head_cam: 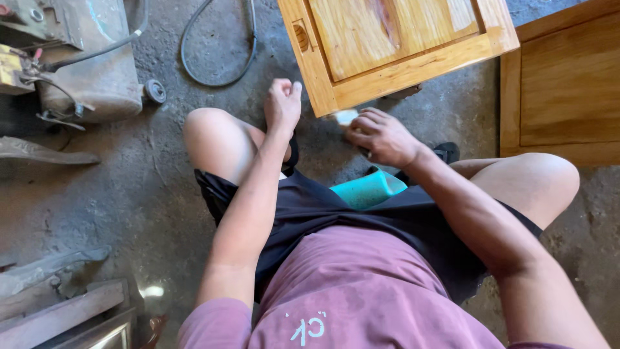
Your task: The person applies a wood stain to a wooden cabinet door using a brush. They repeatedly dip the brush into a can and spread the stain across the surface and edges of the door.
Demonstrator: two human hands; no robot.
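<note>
I sit low over a concrete floor with my knees apart. A varnished wooden cabinet door (pixel 400 45) with a recessed panel leans in front of me. My right hand (pixel 382 137) presses a small pale pad (pixel 346 116) against the door's lower corner. My left hand (pixel 283 103) is a closed fist with the thumb up, just left of that corner; whether it touches the wood is unclear. A turquoise plastic piece (pixel 368 189) sits between my thighs.
A second wooden panel (pixel 562 84) stands at the right. A black cable (pixel 216 58) loops on the floor at the top. A grimy machine (pixel 71 58) with a small wheel sits at upper left. Metal and wood scraps (pixel 58 304) lie at lower left.
</note>
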